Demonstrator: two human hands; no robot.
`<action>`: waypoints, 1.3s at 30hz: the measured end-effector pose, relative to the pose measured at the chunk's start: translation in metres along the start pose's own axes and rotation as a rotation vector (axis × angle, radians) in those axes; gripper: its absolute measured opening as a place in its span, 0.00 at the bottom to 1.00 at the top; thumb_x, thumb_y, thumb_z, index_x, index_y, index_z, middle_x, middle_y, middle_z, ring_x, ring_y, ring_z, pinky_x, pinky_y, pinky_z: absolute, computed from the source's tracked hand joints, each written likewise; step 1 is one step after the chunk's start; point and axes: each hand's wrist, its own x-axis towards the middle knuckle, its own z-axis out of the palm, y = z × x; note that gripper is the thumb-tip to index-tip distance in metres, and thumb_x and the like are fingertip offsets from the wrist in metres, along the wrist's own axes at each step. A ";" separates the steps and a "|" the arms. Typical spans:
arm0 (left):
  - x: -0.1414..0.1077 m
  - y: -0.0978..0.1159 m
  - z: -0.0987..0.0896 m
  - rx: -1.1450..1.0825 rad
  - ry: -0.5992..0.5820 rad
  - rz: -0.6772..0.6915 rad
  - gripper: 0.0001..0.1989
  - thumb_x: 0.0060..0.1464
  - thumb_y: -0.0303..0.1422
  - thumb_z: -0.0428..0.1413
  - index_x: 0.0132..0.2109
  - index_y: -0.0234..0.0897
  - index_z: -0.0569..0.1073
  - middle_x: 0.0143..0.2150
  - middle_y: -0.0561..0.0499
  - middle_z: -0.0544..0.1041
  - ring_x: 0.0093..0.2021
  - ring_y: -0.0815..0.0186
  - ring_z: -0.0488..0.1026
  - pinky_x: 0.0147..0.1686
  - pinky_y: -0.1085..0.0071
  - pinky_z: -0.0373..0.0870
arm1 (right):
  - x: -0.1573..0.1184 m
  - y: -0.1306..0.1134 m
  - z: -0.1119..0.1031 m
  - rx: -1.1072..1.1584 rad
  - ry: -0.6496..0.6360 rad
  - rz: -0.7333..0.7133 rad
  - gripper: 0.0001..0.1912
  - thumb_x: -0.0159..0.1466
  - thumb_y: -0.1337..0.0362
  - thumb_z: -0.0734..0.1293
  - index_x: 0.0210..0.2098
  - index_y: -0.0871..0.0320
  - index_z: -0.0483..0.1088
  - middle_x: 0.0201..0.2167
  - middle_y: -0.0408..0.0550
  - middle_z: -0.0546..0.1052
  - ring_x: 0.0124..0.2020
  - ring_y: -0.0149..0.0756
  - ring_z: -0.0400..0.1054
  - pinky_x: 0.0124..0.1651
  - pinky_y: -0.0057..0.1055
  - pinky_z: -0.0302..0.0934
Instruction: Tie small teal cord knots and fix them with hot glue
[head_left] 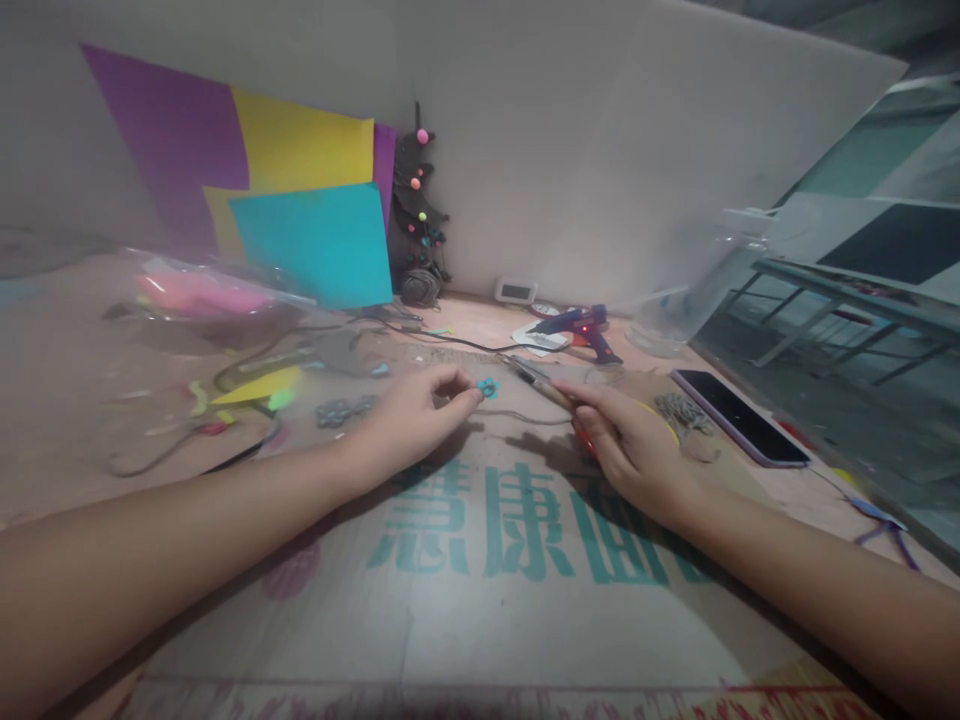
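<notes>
My left hand (424,415) is closed in a pinch on a small teal flower-shaped piece (488,388), held a little above the table. My right hand (634,440) is wrapped round what look like red-handled scissors (551,388). Their pointed metal blades reach left and away from me, close to the teal piece but apart from it. Part of the handle is hidden by my fingers. A thin grey cord (525,416) lies between my hands. Grey flower-like pieces (345,410) rest left of my left hand.
A glue gun (581,325) with a red light lies at the back, near a small white display (516,291). A phone (739,415) and coiled cord (682,410) lie right. Coloured sheets (315,245) and a dark decorated tree (420,210) stand against the back panel.
</notes>
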 end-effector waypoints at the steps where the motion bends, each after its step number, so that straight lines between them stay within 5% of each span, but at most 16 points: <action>1: 0.000 0.000 0.000 0.003 -0.007 0.007 0.12 0.59 0.40 0.50 0.32 0.37 0.70 0.30 0.53 0.74 0.31 0.65 0.69 0.31 0.70 0.63 | 0.001 -0.001 -0.001 0.018 0.023 0.034 0.17 0.70 0.66 0.56 0.55 0.57 0.67 0.50 0.53 0.77 0.51 0.39 0.71 0.50 0.35 0.66; 3: -0.001 0.001 -0.001 0.026 -0.010 0.047 0.11 0.59 0.39 0.50 0.33 0.37 0.71 0.31 0.53 0.75 0.32 0.65 0.70 0.33 0.70 0.64 | 0.002 -0.003 -0.001 0.067 0.075 0.128 0.17 0.71 0.64 0.56 0.56 0.57 0.67 0.52 0.54 0.75 0.53 0.41 0.69 0.52 0.38 0.64; 6: -0.003 0.001 0.000 0.097 -0.005 0.132 0.10 0.59 0.37 0.51 0.34 0.37 0.72 0.35 0.51 0.76 0.37 0.63 0.72 0.38 0.69 0.65 | 0.007 -0.012 -0.001 0.250 0.063 0.330 0.17 0.70 0.60 0.57 0.55 0.57 0.66 0.38 0.49 0.76 0.34 0.36 0.71 0.36 0.33 0.66; 9: -0.005 0.002 0.002 0.152 -0.007 0.201 0.09 0.59 0.36 0.51 0.35 0.37 0.73 0.36 0.51 0.77 0.39 0.62 0.72 0.41 0.68 0.65 | 0.013 -0.027 0.003 0.424 -0.034 0.477 0.14 0.67 0.58 0.61 0.46 0.59 0.68 0.26 0.42 0.71 0.22 0.29 0.61 0.23 0.28 0.57; 14: -0.008 0.006 0.005 0.170 -0.018 0.254 0.09 0.60 0.35 0.51 0.34 0.37 0.71 0.35 0.51 0.76 0.39 0.63 0.72 0.41 0.69 0.64 | 0.019 -0.040 0.015 0.429 -0.043 0.448 0.09 0.64 0.59 0.64 0.34 0.58 0.71 0.25 0.41 0.71 0.26 0.30 0.64 0.28 0.27 0.58; 19: -0.008 0.009 0.005 0.173 -0.016 0.223 0.10 0.60 0.35 0.50 0.33 0.37 0.71 0.34 0.51 0.76 0.38 0.63 0.72 0.41 0.69 0.64 | 0.016 -0.036 0.021 0.463 -0.028 0.464 0.10 0.65 0.58 0.64 0.36 0.58 0.71 0.25 0.41 0.70 0.26 0.29 0.63 0.29 0.26 0.59; 30: -0.010 0.007 0.006 0.169 -0.203 0.227 0.07 0.56 0.32 0.51 0.36 0.38 0.74 0.35 0.52 0.78 0.36 0.64 0.73 0.37 0.70 0.66 | 0.016 -0.038 0.022 0.531 -0.124 0.501 0.09 0.64 0.59 0.63 0.32 0.58 0.67 0.22 0.40 0.69 0.24 0.29 0.65 0.25 0.25 0.58; 39: -0.007 0.004 0.006 0.013 -0.222 0.084 0.14 0.61 0.41 0.49 0.40 0.38 0.76 0.37 0.51 0.80 0.36 0.63 0.75 0.37 0.69 0.69 | 0.016 -0.040 0.024 0.528 -0.156 0.464 0.11 0.64 0.62 0.63 0.26 0.57 0.61 0.20 0.36 0.63 0.22 0.26 0.58 0.25 0.25 0.53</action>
